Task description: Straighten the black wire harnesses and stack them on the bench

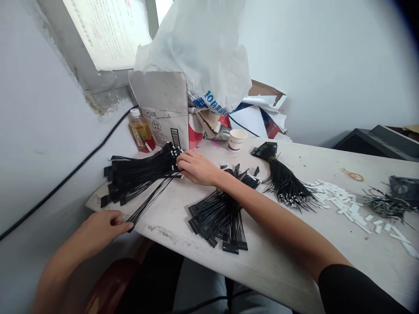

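Observation:
My left hand (103,226) pinches the near end of a thin black cable harness (151,197) at the table's left edge. Its far end runs up to my right hand (194,167), whose fingers are closed on it beside a big pile of black cable harnesses (137,174). A second pile of black harnesses (219,213) lies under my right forearm. A tied bundle of black wires (284,183) with a black connector block sits further right.
A cardboard box (165,109) with a plastic bag (199,48), a drink bottle (141,135) and a paper cup (236,139) stand at the back. White strips (353,209), loose wires (382,205) and a rubber band (353,175) lie on the white table (294,257) to the right.

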A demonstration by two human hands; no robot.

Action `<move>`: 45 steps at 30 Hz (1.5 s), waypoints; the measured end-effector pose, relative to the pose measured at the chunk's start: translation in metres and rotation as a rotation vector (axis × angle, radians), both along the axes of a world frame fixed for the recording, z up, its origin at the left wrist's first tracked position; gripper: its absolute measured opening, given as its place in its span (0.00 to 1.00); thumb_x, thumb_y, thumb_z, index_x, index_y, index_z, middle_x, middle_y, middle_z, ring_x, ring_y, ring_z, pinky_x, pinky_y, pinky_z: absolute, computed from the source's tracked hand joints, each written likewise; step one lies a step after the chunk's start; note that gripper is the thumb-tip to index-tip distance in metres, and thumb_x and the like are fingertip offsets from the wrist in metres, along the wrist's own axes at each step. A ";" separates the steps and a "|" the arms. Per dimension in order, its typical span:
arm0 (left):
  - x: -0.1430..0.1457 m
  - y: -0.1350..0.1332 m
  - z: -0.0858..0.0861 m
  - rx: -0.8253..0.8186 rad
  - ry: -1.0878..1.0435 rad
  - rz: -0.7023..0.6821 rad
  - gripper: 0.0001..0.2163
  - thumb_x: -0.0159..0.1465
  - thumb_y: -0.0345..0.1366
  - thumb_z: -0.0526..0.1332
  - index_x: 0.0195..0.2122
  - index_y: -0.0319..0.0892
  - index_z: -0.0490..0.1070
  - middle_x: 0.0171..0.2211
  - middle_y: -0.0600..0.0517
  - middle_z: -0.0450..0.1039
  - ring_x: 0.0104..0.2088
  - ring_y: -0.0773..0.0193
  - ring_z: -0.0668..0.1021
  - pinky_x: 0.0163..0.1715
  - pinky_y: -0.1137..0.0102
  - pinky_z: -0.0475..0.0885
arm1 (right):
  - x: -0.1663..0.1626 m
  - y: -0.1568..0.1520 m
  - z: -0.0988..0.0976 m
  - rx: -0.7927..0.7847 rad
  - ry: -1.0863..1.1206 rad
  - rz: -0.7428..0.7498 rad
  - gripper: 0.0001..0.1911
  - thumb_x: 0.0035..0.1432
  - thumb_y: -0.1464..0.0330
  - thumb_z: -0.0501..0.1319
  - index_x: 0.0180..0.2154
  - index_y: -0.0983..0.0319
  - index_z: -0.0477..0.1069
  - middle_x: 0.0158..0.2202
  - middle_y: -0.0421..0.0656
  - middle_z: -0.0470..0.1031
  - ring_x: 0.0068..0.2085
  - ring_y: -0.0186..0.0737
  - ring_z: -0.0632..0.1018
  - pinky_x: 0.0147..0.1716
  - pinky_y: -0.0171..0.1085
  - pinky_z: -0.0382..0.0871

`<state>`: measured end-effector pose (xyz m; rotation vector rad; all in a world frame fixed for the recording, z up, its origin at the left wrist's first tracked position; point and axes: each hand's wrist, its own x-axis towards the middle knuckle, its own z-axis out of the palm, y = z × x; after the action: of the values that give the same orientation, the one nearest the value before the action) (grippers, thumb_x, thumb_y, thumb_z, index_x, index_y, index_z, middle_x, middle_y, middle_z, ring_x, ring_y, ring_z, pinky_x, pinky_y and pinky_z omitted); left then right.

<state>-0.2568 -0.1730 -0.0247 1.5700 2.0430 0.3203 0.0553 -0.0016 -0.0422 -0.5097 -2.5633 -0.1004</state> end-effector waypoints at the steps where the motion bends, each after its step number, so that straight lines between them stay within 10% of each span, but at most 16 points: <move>1: 0.008 0.000 0.006 -0.023 -0.035 0.008 0.22 0.52 0.50 0.68 0.17 0.47 0.55 0.15 0.57 0.61 0.19 0.63 0.67 0.21 0.68 0.59 | 0.007 -0.001 0.001 -0.036 0.026 0.001 0.09 0.72 0.71 0.52 0.42 0.63 0.71 0.49 0.52 0.75 0.48 0.47 0.70 0.48 0.43 0.63; 16: 0.056 0.004 0.027 0.392 -0.738 0.282 0.16 0.45 0.42 0.76 0.32 0.43 0.77 0.24 0.53 0.76 0.22 0.63 0.74 0.18 0.71 0.67 | 0.070 -0.026 0.031 -1.272 0.757 -0.059 0.16 0.46 0.71 0.70 0.38 0.61 0.69 0.29 0.37 0.70 0.26 0.30 0.70 0.25 0.35 0.64; 28: 0.121 0.009 -0.005 0.142 -0.910 0.138 0.14 0.51 0.42 0.74 0.32 0.40 0.75 0.21 0.57 0.72 0.16 0.70 0.69 0.19 0.71 0.66 | 0.171 -0.063 0.023 -1.324 0.693 -0.318 0.16 0.49 0.67 0.74 0.40 0.62 0.75 0.27 0.40 0.74 0.28 0.34 0.76 0.24 0.34 0.66; 45: 0.120 0.011 -0.017 0.184 -0.741 0.088 0.18 0.49 0.45 0.76 0.37 0.42 0.78 0.19 0.59 0.70 0.16 0.68 0.70 0.35 0.59 0.81 | 0.177 -0.062 0.030 -1.359 0.823 -0.251 0.13 0.47 0.69 0.76 0.34 0.62 0.76 0.24 0.39 0.74 0.25 0.33 0.75 0.20 0.33 0.59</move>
<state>-0.1373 -0.1620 -0.0412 1.1993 1.5205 0.9822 0.2324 -0.0633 -0.0125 -1.0290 -1.4144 1.4865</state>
